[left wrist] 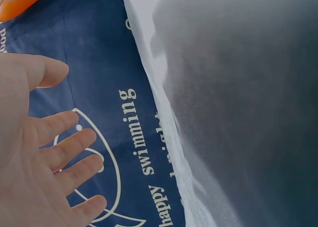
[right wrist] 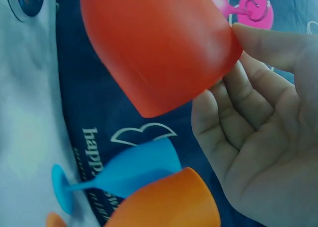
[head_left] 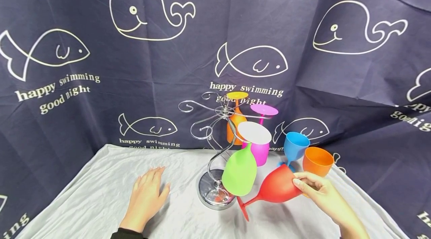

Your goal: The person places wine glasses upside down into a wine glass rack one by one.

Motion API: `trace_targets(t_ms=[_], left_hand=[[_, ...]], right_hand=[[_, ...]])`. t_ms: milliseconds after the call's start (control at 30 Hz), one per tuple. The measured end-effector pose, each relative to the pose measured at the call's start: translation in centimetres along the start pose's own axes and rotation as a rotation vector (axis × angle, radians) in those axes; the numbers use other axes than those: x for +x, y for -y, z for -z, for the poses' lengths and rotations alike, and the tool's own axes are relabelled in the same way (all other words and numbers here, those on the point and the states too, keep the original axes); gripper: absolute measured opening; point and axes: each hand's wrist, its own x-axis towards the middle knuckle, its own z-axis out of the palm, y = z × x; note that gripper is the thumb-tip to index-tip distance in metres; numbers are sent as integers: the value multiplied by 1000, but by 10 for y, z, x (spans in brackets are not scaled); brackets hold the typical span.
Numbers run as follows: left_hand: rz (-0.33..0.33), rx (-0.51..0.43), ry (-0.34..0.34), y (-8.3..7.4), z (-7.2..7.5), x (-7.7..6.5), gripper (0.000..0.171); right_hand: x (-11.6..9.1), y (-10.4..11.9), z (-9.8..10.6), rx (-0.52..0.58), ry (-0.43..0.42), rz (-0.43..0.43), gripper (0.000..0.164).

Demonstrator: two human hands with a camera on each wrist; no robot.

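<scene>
My right hand [head_left: 324,196] pinches the rim of a red goblet [head_left: 277,186] between thumb and fingers. The goblet is tilted sideways, its foot pointing left and down near the chrome base of the rack. On that metal stemware rack [head_left: 215,164], a green goblet [head_left: 240,173], a magenta goblet [head_left: 264,110] and an orange goblet [head_left: 233,128] hang upside down on the right side. The green one's foot looks almost white. My left hand [head_left: 146,198] is held over the cloth left of the rack, fingers extended, holding nothing.
A blue goblet [head_left: 296,145] and another orange goblet [head_left: 317,161] stand upright at the right of the white-clothed table [head_left: 84,194]. Curled rack arms [head_left: 188,106] stick out on the left. A dark printed curtain [head_left: 185,63] hangs behind.
</scene>
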Motion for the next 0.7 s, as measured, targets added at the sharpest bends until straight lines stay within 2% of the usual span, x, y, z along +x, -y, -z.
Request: trace_targets(t_ms=[200, 400, 700], left_hand=[[15, 1, 24, 2, -1, 0, 54], [18, 0, 26, 2, 0, 0, 54], [23, -9, 30, 1, 0, -1, 54]], right_hand=[[2, -5, -9, 53, 51, 64, 19], [6, -10, -22, 191, 166, 119, 20], [14, -16, -44, 431, 381, 63, 26]])
